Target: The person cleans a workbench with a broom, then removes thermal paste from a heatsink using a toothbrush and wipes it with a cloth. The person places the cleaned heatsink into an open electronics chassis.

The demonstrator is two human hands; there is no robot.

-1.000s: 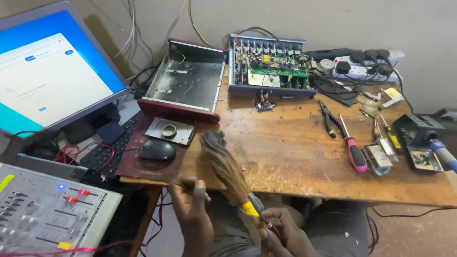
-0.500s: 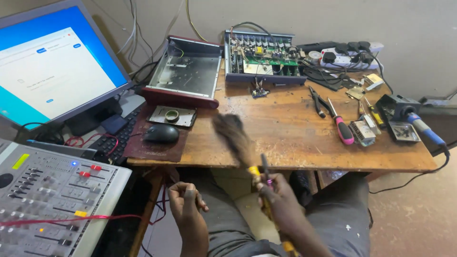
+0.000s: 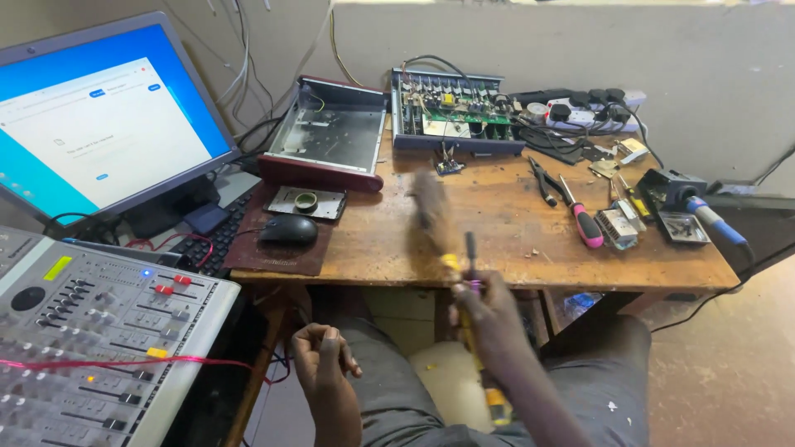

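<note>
Right hand [image 3: 484, 310] closed around brush [image 3: 432, 217] and dark-tipped tool [image 3: 469, 248], bristles blurred above table [image 3: 497, 223] front edge. Left hand [image 3: 321, 356] loosely curled, holding nothing, resting on lap below table.

Monitor [image 3: 99, 124] far left, mixer [image 3: 91, 331] near left. On counter [image 3: 497, 223]: mouse [image 3: 287, 230] left, open case [image 3: 331, 136] behind, circuit board [image 3: 455, 112] far middle, pliers [image 3: 542, 180] and screwdriver [image 3: 584, 219] right.
</note>
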